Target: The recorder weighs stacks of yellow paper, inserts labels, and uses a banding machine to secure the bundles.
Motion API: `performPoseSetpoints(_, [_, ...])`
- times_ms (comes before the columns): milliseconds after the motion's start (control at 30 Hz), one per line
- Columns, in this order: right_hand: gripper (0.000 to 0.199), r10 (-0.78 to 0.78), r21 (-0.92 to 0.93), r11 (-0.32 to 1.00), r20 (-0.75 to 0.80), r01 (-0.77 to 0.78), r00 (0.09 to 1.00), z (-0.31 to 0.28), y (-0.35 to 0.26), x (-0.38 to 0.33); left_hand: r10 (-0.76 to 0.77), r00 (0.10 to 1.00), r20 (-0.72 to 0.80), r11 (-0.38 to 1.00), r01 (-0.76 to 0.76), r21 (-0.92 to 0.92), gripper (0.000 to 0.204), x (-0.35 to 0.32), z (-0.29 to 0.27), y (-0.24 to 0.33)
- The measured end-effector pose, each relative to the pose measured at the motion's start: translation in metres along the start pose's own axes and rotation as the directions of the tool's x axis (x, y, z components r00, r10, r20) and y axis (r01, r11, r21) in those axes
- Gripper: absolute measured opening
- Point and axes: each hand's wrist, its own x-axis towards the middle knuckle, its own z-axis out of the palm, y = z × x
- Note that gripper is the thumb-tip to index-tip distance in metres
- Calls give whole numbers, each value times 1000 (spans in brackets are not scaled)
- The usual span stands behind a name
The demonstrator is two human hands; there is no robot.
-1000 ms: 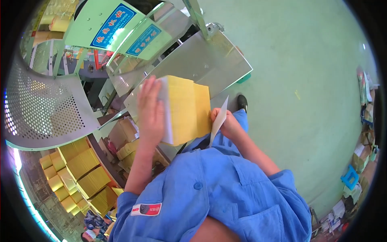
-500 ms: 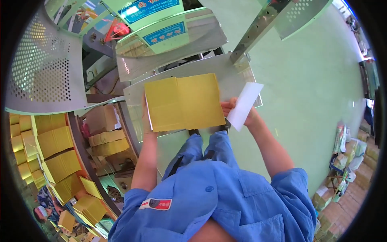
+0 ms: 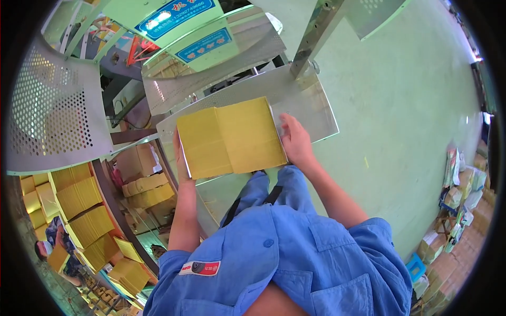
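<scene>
I have the yellow bundle (image 3: 232, 139) near the middle of my head view, between the person's two hands and in front of the body, with its broad, creased yellow face turned up to the camera and tilted slightly in my view. The left hand (image 3: 183, 169) grasps it along its left side, though most of those fingers are hidden from me. A thin white edge (image 3: 184, 156) shows down that side. The right hand (image 3: 297, 140) lies against the bundle's right side near the lower corner, its upper fingers loosely bent; I cannot tell whether it is clenching anything or only resting there. Another white edge (image 3: 272, 115) runs down the right side, next to that hand. Behind the bundle I see the metal table (image 3: 311, 105), and from this angle I cannot tell whether the bundle touches it. A metal post (image 3: 315, 37) rises at the table's far right part, a green panel (image 3: 124, 11) with a blue label (image 3: 176, 18) stands beyond, and a perforated guard (image 3: 58, 105) curves out to the left. Below the guard I can make out yellow stacks (image 3: 92, 210) in a row, with another person (image 3: 56, 231) in a dark patterned sleeve near them at the lower left. To the right stretches the green floor (image 3: 400, 105), with a blue stool (image 3: 416, 267) beside the piled things at its edge
</scene>
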Motion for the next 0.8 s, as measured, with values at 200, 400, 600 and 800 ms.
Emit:
performPoseSetpoints(200, [34, -9, 177, 984, 10, 7, 1000, 11, 3, -3, -63, 997, -34, 998, 63, -2, 41, 1, -3, 2])
performPoseSetpoints(400, [31, 221, 594, 705, 334, -387, 916, 2, -6, -1, -239, 969, -56, 968, 233, -94, 45, 1, -16, 9])
performPoseSetpoints(600, [43, 176, 596, 732, 301, -329, 937, -4, -20, -5, -232, 973, 20, 973, 232, -14, 50, -2, -3, 23])
performPoseSetpoints(800, [44, 159, 557, 773, 293, -303, 943, 0, -19, -4, -218, 976, 16, 971, 215, 100, 51, -3, -4, 26])
